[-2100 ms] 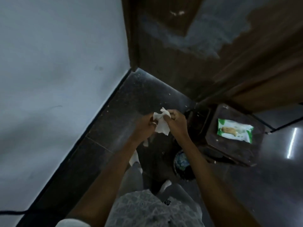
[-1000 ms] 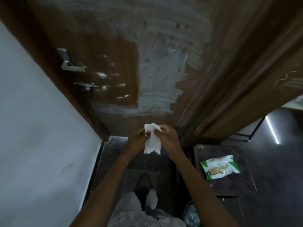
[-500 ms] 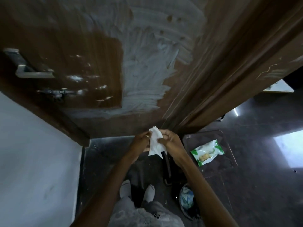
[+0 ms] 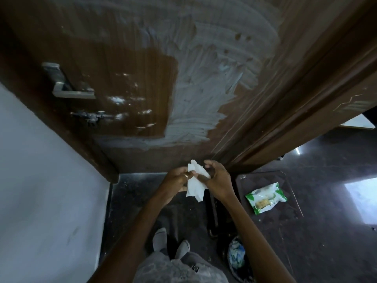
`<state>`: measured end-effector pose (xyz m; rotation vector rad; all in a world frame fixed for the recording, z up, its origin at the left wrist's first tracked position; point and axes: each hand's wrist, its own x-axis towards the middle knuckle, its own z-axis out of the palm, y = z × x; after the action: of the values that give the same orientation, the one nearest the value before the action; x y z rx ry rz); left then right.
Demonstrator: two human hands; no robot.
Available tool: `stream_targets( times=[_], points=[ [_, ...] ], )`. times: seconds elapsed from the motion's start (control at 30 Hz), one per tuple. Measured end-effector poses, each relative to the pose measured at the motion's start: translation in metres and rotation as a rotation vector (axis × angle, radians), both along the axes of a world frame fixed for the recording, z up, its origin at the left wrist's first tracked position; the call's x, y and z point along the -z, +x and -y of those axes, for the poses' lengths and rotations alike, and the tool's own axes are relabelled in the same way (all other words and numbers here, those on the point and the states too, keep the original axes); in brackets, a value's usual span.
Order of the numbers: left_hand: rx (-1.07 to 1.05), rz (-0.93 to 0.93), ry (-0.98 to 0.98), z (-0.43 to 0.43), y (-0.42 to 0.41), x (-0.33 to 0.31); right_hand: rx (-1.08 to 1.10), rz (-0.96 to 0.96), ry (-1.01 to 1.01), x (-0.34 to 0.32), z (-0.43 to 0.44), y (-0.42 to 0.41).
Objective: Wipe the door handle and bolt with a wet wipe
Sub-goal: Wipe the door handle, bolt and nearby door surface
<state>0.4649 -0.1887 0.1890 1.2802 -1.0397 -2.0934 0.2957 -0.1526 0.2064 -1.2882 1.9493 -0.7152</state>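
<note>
Since the wet wipe (image 4: 196, 183) is bunched rather than flat, both grips meet on it just above the socked feet (image 4: 163, 241) at 6 o'clock. The left grip (image 4: 176, 180) pinches one edge between curled fingers. The right grip (image 4: 218, 179) pins the other side with its thumb, its other fingers arched loosely above, probably to tease the sheet open into a usable pad. At 3 o'clock from the hands, the green wipe packet (image 4: 266, 198) lies on a low dark surface (image 4: 259, 177), handy for a fresh sheet. Farther off at 10 o'clock, the metal door handle (image 4: 71, 88) and, just below it, the bolt (image 4: 91, 115) sit untouched on the brown door (image 4: 132, 64), so wiping has not yet begun.
</note>
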Motion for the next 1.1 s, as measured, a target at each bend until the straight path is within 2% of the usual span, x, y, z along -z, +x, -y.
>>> stream_targets(
  times=[0.13, 0.27, 0.33, 0.43, 0.53, 0.63, 0.7, 0.8, 0.9, 1.0, 1.1],
  points=[
    [-0.108, 0.021, 0.038, -0.006, 0.01, -0.004, 0.134, 0.367, 0.158, 0.006, -0.004, 0.009],
    [-0.192, 0.018, 0.043, -0.016, 0.019, -0.015, 0.197, 0.204, -0.006, -0.004, -0.02, 0.021],
    [-0.231, 0.01, 0.047, -0.021, 0.022, -0.023, 0.177, 0.217, -0.072, -0.011, -0.027, 0.026],
    [-0.273, 0.01, 0.019, -0.029, 0.023, -0.04, 0.077, 0.289, -0.067, -0.023, -0.036, 0.033],
    [-0.281, 0.02, -0.017, -0.038, 0.025, -0.06, 0.029, 0.449, -0.035, -0.028, -0.041, 0.037],
    [-0.279, 0.056, -0.104, -0.043, 0.028, -0.081, 0.046, 0.733, 0.017, -0.037, -0.042, 0.038],
    [-0.297, 0.103, -0.155, -0.048, 0.031, -0.095, 0.02, 0.817, 0.042, -0.048, -0.042, 0.04],
    [-0.343, 0.12, -0.188, -0.052, 0.038, -0.109, 0.025, 0.845, 0.028, -0.059, -0.041, 0.045],
    [-0.4, 0.051, -0.207, -0.053, 0.044, -0.123, 0.038, 0.832, -0.005, -0.075, -0.034, 0.05],
    [-0.383, -0.012, -0.247, -0.055, 0.053, -0.135, 0.069, 0.838, -0.078, -0.091, -0.026, 0.058],
    [-0.328, 0.039, -0.353, -0.049, 0.066, -0.145, 0.052, 0.82, -0.151, -0.105, -0.018, 0.067]
  ],
)
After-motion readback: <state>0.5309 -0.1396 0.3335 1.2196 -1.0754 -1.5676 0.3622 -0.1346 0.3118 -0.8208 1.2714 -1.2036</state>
